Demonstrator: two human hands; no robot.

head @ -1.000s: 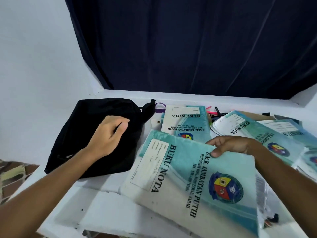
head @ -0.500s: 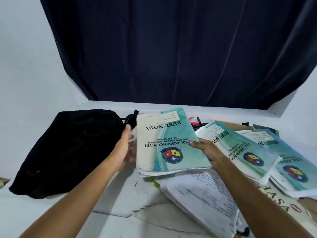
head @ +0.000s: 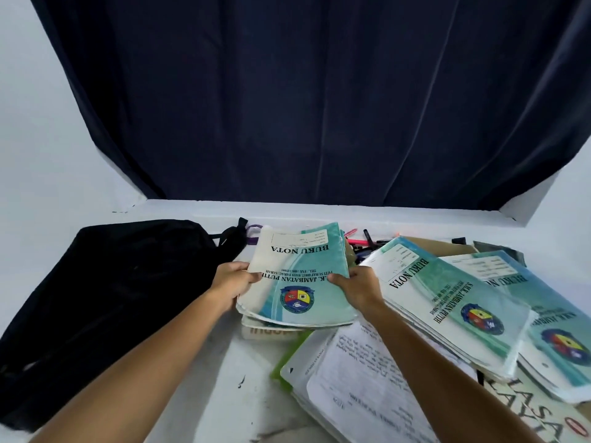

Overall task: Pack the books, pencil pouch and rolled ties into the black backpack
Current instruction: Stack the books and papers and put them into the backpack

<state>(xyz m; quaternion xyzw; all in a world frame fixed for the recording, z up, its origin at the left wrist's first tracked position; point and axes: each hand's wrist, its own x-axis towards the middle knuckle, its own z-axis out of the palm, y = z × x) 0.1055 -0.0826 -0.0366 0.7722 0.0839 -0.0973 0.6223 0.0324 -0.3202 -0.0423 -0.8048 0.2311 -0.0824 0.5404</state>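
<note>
Gripping one notebook (head: 300,276) at both edges now: left hand (head: 231,282) off the backpack (head: 105,298), right hand (head: 358,287) regripped; packing not begun.

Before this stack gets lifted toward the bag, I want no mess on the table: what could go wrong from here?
1. Both hands, left and right, grip the teal note book with thinner books under it; those could slide out.
2. The black backpack lies flat, no opening showing, so the books may catch on it.
3. The loose papers beside the stack could get dragged along.
</note>
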